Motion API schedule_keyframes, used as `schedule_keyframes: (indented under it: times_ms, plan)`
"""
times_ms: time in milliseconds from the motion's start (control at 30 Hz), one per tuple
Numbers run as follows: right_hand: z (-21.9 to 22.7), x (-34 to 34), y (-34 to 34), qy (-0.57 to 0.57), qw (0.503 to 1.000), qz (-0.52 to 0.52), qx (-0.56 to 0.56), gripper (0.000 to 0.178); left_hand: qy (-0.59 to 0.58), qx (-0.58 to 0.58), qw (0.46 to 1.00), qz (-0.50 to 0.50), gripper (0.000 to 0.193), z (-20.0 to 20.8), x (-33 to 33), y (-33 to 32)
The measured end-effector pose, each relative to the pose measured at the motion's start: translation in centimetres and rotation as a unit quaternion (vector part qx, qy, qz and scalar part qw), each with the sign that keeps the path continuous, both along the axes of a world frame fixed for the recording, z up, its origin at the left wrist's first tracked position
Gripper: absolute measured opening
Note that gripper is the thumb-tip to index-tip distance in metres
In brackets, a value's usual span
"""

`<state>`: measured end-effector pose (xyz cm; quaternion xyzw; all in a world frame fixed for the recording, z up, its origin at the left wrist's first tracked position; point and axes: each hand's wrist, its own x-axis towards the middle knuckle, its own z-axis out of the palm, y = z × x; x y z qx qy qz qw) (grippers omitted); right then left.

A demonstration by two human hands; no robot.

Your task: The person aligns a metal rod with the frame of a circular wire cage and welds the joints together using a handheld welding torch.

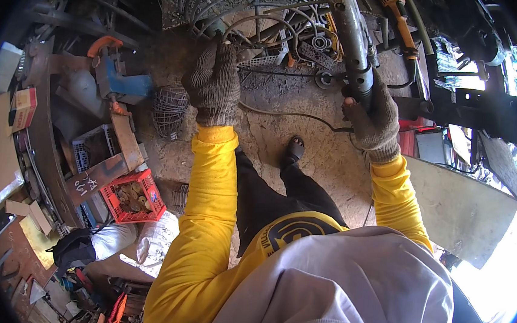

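Wire (291,22) in thick grey loops fills the top centre of the frame, and the left grip (214,85), a brown knitted glove, is up against its lower edge. I see those fingers curled into a fist, but I cannot tell from here whether they have hold of a loop or only touch it. Right of centre near the top, I have the right grip (374,123), gloved alike, closed around the lower end of a grey metal tube (352,38). The tube runs from the glove up to the top edge, leaning left. A metal ring (323,80) lies on the floor (310,126), just left of the right grip.

At upper right I make out an orange-and-black power tool (401,24), with a cord curving down from it. Left of the left glove is a bundle of coiled wire (170,112), and farther toward the upper left, a blue metal tool (124,80) with an orange handle. Lower, at centre left, I see a red crate (156,202) holding round metal pieces (132,199). A pale panel (458,207) leans at right.
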<state>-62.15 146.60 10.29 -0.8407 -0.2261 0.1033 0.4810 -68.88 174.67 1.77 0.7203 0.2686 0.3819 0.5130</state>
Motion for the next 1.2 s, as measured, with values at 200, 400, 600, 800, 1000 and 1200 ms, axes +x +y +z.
schedule_keyframes:
  times_ms: [200, 400, 600, 800, 1000, 1200]
  plan:
    - [-0.5, 0.1, -0.3, -0.036, 0.999, 0.005, -0.014, 0.065, -0.003, 0.008, 1.0, 0.008, 0.025, -0.4, 0.1, 0.2]
    - [0.0, -0.2, 0.0, 0.027, 1.0, -0.005, 0.009, 0.065, -0.012, 0.041, 0.999, 0.01, 0.025, -1.2, 0.0, 0.6]
    - [-0.5, -0.1, 0.0, -0.025, 1.0, 0.006, 0.006, 0.064, 0.0, -0.011, 1.0, 0.008, 0.027, -0.9, 0.0, 0.3]
    - [-1.1, 0.0, -0.1, -0.037, 0.999, 0.007, 0.003, 0.064, -0.007, 0.015, 1.0, 0.015, 0.028, -1.4, 0.2, 0.5]
    - [-0.2, -0.1, 0.4, 0.002, 1.0, 0.002, -0.001, 0.063, -0.017, 0.039, 0.999, 0.022, 0.028, -1.1, 0.2, 0.4]
    - [-0.6, 0.1, 0.2, -0.02, 1.0, 0.006, 0.004, 0.063, 0.006, -0.033, 0.999, 0.003, 0.028, 0.0, 0.0, -0.1]
